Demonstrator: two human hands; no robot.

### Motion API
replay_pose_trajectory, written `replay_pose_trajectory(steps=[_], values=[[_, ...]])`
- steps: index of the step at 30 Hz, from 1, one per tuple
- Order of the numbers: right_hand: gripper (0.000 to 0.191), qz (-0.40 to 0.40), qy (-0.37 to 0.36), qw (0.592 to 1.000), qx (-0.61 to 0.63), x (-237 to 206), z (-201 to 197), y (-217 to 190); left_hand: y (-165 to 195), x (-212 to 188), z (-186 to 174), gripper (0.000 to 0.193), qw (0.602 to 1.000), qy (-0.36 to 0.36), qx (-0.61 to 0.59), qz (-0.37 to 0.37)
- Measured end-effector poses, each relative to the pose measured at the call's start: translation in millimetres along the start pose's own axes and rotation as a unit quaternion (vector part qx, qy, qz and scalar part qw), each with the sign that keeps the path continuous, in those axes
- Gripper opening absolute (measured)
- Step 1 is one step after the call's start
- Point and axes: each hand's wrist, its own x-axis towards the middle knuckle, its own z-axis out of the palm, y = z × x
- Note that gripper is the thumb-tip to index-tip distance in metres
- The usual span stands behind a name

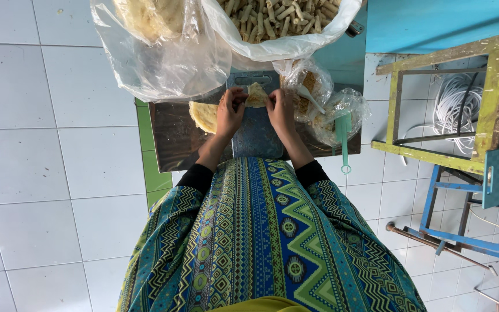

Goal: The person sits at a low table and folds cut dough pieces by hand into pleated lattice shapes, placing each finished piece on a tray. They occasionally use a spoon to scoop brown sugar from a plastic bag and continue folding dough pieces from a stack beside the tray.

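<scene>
My left hand (230, 111) and my right hand (280, 111) both pinch a small pale yellow pastry wrapper (256, 95), folded between the fingertips over a grey-blue cutting board (255, 136). A stack of round flat wrappers (203, 115) lies just left of my left hand. Two small plastic bags of filling (310, 86) sit right of my right hand, one with a white spoon (312, 99) in it.
A low brown tray table (168, 138) holds the board. A big plastic-lined bowl of rolled pastries (278, 20) and a clear bag of wrappers (151, 34) stand beyond. A green utensil (343, 138) hangs at the right. Yellow-green (434, 104) and blue frames (469, 231) stand right.
</scene>
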Motion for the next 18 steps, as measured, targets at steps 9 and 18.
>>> replay_pose_trajectory(steps=[9, 18], values=[[0.014, 0.038, -0.012, 0.991, 0.126, 2.6, 1.6, -7.4, -3.0, -4.8, -4.2, 0.039, 0.997, -0.008, 0.052, 0.053], [0.014, 0.022, -0.019, 0.989, 0.143, -5.0, 6.3, -0.9, -1.3, -2.4, -3.5, 0.049, 0.966, -0.027, 0.207, 0.152]])
